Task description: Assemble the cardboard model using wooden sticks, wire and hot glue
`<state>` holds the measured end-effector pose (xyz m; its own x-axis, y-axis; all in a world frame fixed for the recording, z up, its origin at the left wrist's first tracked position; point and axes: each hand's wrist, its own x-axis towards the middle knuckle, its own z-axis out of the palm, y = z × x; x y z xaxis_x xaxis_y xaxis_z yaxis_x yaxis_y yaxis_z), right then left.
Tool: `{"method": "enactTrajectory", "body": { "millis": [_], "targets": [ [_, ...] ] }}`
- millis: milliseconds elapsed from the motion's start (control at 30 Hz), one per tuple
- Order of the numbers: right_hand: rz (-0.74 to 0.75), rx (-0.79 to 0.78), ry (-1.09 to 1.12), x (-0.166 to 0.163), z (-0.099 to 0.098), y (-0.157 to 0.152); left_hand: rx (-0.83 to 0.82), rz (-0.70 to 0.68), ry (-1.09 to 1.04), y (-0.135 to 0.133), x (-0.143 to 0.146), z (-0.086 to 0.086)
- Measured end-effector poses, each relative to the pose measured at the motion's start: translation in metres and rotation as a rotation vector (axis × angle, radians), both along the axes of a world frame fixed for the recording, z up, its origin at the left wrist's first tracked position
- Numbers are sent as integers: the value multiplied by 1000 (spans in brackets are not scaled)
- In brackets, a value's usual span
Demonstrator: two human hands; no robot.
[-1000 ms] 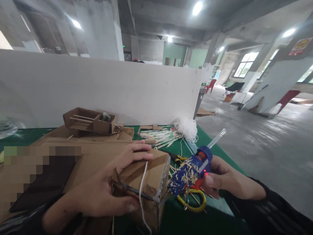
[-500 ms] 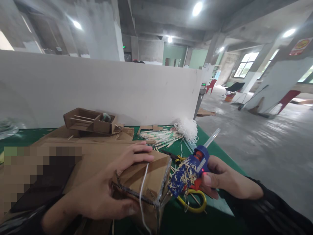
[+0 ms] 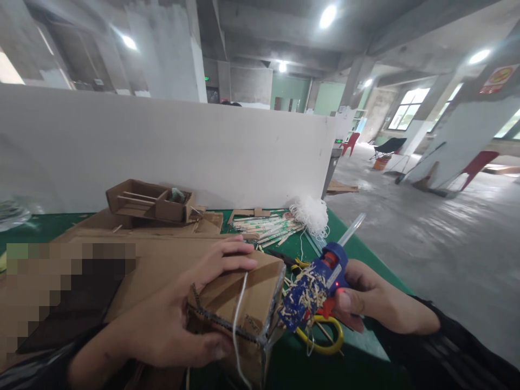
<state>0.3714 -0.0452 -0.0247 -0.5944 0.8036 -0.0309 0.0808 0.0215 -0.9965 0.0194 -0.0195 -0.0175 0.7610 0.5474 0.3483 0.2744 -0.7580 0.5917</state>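
Note:
My left hand (image 3: pixel 174 314) grips a cardboard box (image 3: pixel 260 287), with fingers over its top and the thumb at the near side. A white string (image 3: pixel 239 306) runs from under my fingertips across the top and down the front. In my right hand (image 3: pixel 374 295) is a blue glue gun (image 3: pixel 311 290), crusted with small pale wood bits; its red light glows and a clear glue stick (image 3: pixel 352 230) juts from the back. The nozzle points at the box's right edge; whether it touches is hard to tell. Below the gun lies a yellow-handled tool (image 3: pixel 337 338), partly hidden.
Behind the box are thin wooden sticks (image 3: pixel 268 227), a tangle of white string (image 3: pixel 311 216) and yellow-and-black pliers (image 3: pixel 290 260). A divided cardboard tray (image 3: pixel 148 203) stands at back left. A white partition (image 3: pixel 174 146) borders the green table (image 3: pixel 376 254).
Almost nothing differs. The glue gun and my right hand have shifted very slightly near the box's edge, while my left hand keeps its hold.

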Motion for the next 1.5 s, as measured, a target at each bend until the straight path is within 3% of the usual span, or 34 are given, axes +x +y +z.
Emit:
{"method": "enactTrajectory", "body": {
  "millis": [1500],
  "targets": [
    [18,13,72,-3,5,-2,20,-7,-42,2,0,-2]
  ]
}}
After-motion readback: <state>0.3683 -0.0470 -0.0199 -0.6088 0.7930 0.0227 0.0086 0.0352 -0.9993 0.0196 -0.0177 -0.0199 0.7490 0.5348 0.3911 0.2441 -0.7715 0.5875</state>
